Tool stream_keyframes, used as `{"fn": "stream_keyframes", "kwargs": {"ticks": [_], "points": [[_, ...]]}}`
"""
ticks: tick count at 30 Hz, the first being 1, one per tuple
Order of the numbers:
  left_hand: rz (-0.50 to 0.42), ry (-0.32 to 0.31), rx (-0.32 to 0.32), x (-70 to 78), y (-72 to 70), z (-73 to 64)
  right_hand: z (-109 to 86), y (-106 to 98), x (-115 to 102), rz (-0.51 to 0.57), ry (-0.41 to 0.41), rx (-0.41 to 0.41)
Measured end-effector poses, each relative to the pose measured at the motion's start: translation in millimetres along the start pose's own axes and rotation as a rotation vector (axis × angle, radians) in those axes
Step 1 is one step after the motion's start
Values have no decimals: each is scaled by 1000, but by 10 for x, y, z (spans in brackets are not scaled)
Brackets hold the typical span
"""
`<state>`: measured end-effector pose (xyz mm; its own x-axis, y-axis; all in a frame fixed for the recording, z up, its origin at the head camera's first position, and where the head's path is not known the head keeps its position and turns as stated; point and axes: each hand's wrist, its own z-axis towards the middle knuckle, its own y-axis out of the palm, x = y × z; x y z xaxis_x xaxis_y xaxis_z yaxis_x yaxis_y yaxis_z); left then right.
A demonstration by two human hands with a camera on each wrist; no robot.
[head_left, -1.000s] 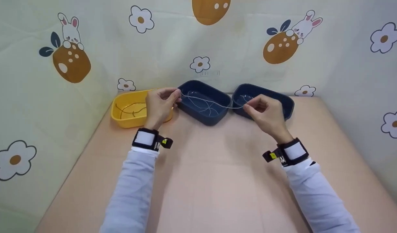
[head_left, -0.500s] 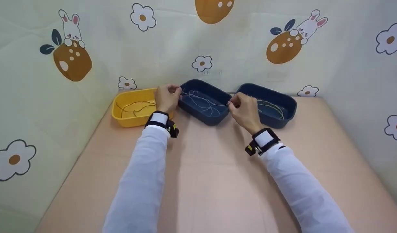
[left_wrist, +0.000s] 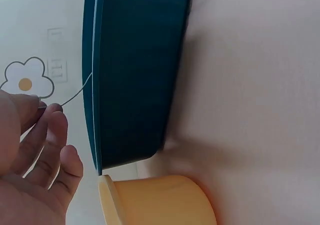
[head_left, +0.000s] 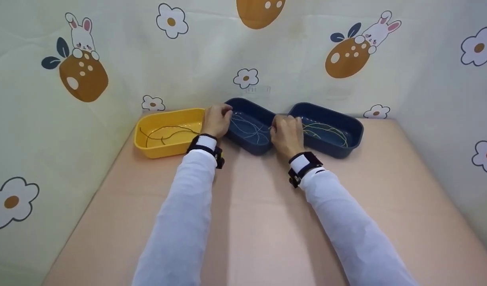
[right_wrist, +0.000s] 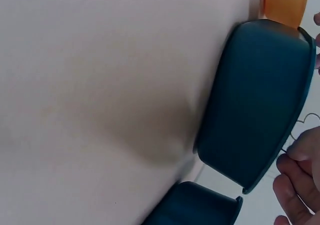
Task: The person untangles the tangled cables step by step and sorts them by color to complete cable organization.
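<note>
In the head view my left hand (head_left: 216, 121) is over the left end of the middle dark blue container (head_left: 249, 147), and my right hand (head_left: 288, 134) over its right end. Thumb and finger of the left hand pinch a thin pale string (left_wrist: 78, 93), which runs down over the rim in the left wrist view. A short bit of string shows at the right hand's pinched fingertips in the right wrist view. Inside the container lie several pale strings (head_left: 256, 133); where the held one crosses them is hard to tell.
A yellow container (head_left: 160, 151) with dark strings (head_left: 172, 127) stands to the left. On the right is another dark blue container (head_left: 339, 151) with yellow-green strings (head_left: 333, 130). All three stand on the pinkish table (head_left: 251, 222) against a patterned backdrop (head_left: 203, 51).
Both hands have come closer together and down to the middle container, the right one moving left, the left one right. The pale string between them, stretched across earlier, now hangs into the container.
</note>
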<state>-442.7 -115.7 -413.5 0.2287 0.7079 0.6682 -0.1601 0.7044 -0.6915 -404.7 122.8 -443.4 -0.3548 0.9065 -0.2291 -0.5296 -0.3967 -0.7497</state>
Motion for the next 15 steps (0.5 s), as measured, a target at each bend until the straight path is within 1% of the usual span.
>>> {"fn": "stream_keyframes", "kwargs": {"ticks": [3, 5, 6, 7, 9, 12, 13, 15], "points": [[7, 7, -79, -29, -2, 3, -3, 61, -8, -51, -25, 31], [37, 10, -141, -53, -5, 10, -9, 80, -2, -73, -33, 11], [44, 31, -154, -202, 64, 92, -12, 82, 3, -76, -36, -9], [67, 34, -166, -215, 65, 95, -15, 78, 7, -71, -39, -34], [102, 41, -161, -235, 67, 92, -26, 58, 17, -45, -38, -77], [96, 66, -115, -236, 63, 53, -49, 2, 39, 22, -32, -104], [104, 66, -108, -92, -12, -47, -61, -20, 50, 51, -30, -103], [83, 102, -85, -70, -25, -104, -90, -70, 82, 104, -27, -90]]}}
